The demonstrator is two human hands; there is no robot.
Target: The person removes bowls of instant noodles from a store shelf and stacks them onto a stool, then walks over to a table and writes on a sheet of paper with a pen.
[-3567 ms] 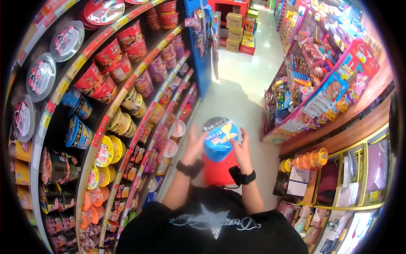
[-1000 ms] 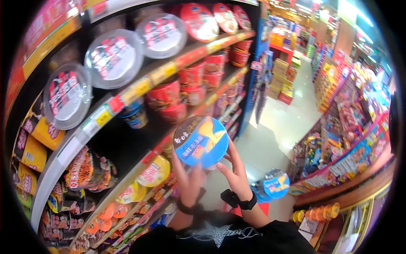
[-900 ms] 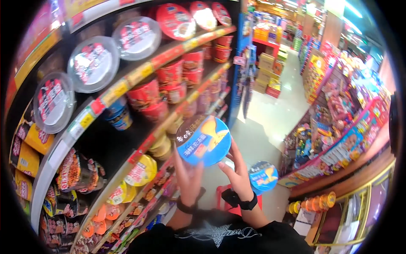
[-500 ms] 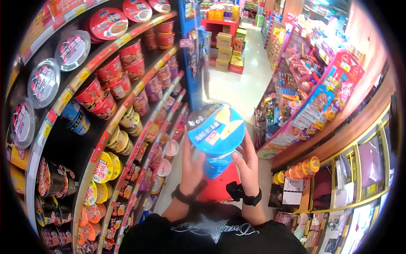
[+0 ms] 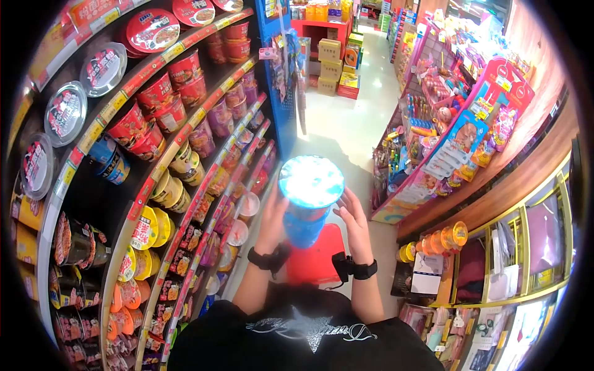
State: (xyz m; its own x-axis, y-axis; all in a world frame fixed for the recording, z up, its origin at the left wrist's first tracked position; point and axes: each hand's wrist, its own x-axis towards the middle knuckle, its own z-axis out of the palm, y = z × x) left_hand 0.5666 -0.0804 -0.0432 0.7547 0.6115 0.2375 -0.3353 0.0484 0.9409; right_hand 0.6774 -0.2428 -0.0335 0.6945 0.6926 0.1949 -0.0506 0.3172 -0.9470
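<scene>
A stack of blue instant noodle cups [image 5: 305, 229] is upright between my hands in the middle of the view. Glare whitens the top lid, so its print cannot be read. My left hand [image 5: 272, 216] grips the stack's left side, its fingertips partly hidden behind the cup. On the other side, my right hand [image 5: 354, 222] holds near the upper cup's rim with bent fingers. Below the cups is a red stool [image 5: 318, 260]. On the left shelf, similar blue cups [image 5: 113, 167] stand beside a dark gap and red noodle cups [image 5: 139, 131].
Curved shelves [image 5: 133, 216] full of noodle cups and bowls rise on my left. A blue panel [image 5: 277, 80] ends that row. To the right stands a snack rack [image 5: 427, 148], with orange cups [image 5: 445, 238] nearer me. Cardboard boxes [image 5: 328, 68] sit farther down the aisle.
The cup stack has moved slightly down and left with both hands. Its lid has tilted, and glare now covers the print that was readable before.
</scene>
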